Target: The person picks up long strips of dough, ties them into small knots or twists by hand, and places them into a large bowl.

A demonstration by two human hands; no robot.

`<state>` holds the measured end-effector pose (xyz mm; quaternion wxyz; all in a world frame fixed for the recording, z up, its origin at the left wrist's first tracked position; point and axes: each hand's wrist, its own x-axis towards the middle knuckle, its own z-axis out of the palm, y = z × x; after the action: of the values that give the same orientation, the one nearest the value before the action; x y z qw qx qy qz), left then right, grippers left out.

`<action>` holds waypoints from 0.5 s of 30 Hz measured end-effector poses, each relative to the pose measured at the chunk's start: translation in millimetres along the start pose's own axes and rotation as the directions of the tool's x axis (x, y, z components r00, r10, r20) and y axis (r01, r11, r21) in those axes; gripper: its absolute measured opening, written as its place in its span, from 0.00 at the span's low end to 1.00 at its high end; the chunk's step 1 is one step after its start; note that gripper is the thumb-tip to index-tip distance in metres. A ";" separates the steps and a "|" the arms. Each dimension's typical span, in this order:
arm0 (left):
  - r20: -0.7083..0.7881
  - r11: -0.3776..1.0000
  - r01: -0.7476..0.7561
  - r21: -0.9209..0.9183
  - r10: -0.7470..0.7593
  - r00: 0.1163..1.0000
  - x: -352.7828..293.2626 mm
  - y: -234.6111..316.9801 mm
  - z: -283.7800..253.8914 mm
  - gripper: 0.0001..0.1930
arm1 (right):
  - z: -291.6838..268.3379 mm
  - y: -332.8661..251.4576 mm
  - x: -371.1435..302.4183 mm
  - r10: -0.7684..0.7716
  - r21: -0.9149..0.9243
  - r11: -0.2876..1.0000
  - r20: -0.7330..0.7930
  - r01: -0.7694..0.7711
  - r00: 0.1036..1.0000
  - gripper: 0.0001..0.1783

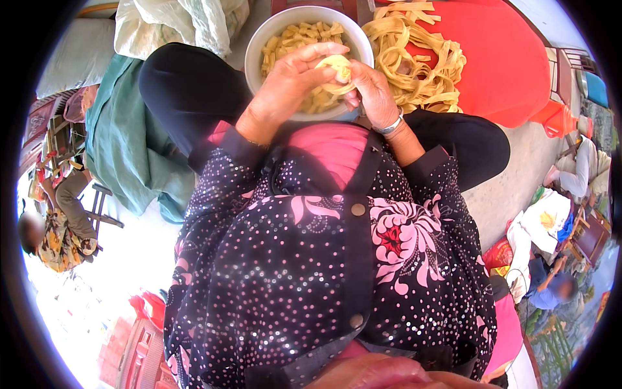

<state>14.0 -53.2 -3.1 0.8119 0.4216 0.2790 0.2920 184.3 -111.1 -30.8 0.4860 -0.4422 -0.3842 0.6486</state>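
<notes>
Above a white bowl (304, 14), both of my hands are closed on a flat yellow strip (337, 63), which is bent into a loop. My left hand (291, 81) grips its left side between thumb and fingers. With a metal band round its wrist, my right hand (376, 97) pinches the strip's right side. The fingertips partly hide where the strip crosses itself. Many short, folded pale-yellow pieces (285, 44) lie in the bowl, partly covered by my hands. To the right of the bowl, long loose yellow strips (447, 71) lie in a tangled heap.
The heap rests on a red surface (508, 65). At the upper left sit a whitish plastic bag (175, 26) and green cloth (120, 142). My dark-trousered knees flank the bowl. People (71, 220) sit at the far left, and others (551, 285) at the far right.
</notes>
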 end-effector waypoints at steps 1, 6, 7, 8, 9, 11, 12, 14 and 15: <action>-0.004 0.996 0.003 0.089 -0.002 1.000 0.9 0.4 1.0 0.20 | 1.2 -3.2 -1.7 0.025 0.023 0.999 0.000 -0.025 1.000 0.23; 0.154 0.549 -0.297 0.781 0.291 0.944 4.1 -7.5 6.8 0.21 | 0.6 6.8 -4.7 0.113 0.166 0.980 -0.005 -0.111 0.994 0.23; 0.159 0.516 -0.327 0.791 0.343 0.926 5.3 -11.0 8.6 0.21 | 0.9 8.2 -4.5 0.114 0.183 0.977 0.002 -0.112 0.993 0.22; 0.101 0.591 -0.255 0.765 0.281 0.954 5.9 -12.4 10.3 0.21 | 1.2 9.0 -4.1 0.109 0.149 0.983 -0.023 -0.104 0.994 0.22; 0.047 0.658 -0.178 0.731 0.213 0.976 6.3 -12.0 12.8 0.21 | 1.5 9.5 -3.7 0.103 0.114 0.989 -0.047 -0.097 0.994 0.21; -0.046 0.736 -0.043 0.675 0.101 0.994 6.1 -11.3 14.9 0.21 | 4.5 4.0 -3.1 0.041 -0.023 0.999 -0.104 -0.044 0.994 0.20; -0.084 0.754 0.010 0.657 0.060 0.995 6.3 -11.5 15.3 0.21 | 6.5 -2.1 -3.4 -0.018 -0.127 0.992 -0.134 0.001 0.991 0.20; -0.129 0.809 0.053 0.586 0.029 0.991 6.6 -12.7 16.2 0.20 | 4.7 -2.2 -1.5 -0.177 -0.294 0.948 -0.184 0.118 0.967 0.20; -0.142 0.845 0.044 0.532 0.038 0.989 6.3 -13.4 16.7 0.19 | 0.2 4.1 3.7 -0.271 -0.356 0.915 -0.201 0.188 0.941 0.20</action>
<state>33.1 -63.8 -7.6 0.6403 0.6076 0.4088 0.2316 182.4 -108.5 -35.3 0.5218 -0.5458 -0.4741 0.4528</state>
